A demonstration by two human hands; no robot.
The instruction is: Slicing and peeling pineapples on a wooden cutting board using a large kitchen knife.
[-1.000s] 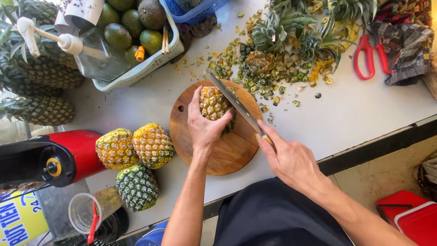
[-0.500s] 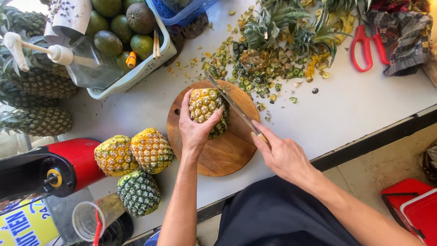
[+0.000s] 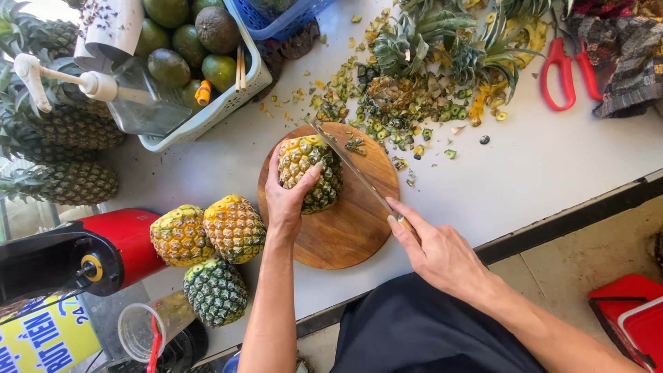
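Observation:
A crownless pineapple (image 3: 319,181) lies on a round wooden cutting board (image 3: 345,228) on the white counter. My left hand (image 3: 289,197) grips its near side, thumb and fingers wrapped over the skin. My right hand (image 3: 436,252) holds the handle of a long knife (image 3: 349,160). The blade runs diagonally up and left along the pineapple's right side, its tip past the top of the fruit.
Three more trimmed pineapples (image 3: 214,249) sit left of the board beside a red machine (image 3: 83,255). Peel scraps and cut crowns (image 3: 421,76) cover the counter behind. Red scissors (image 3: 566,69) lie at the right; a basket of green fruit (image 3: 200,62) stands at the back left.
The view has shifted slightly. My left hand has kept its grip on the pineapple while the knife has stayed along the fruit's right side, the blade sliding a little.

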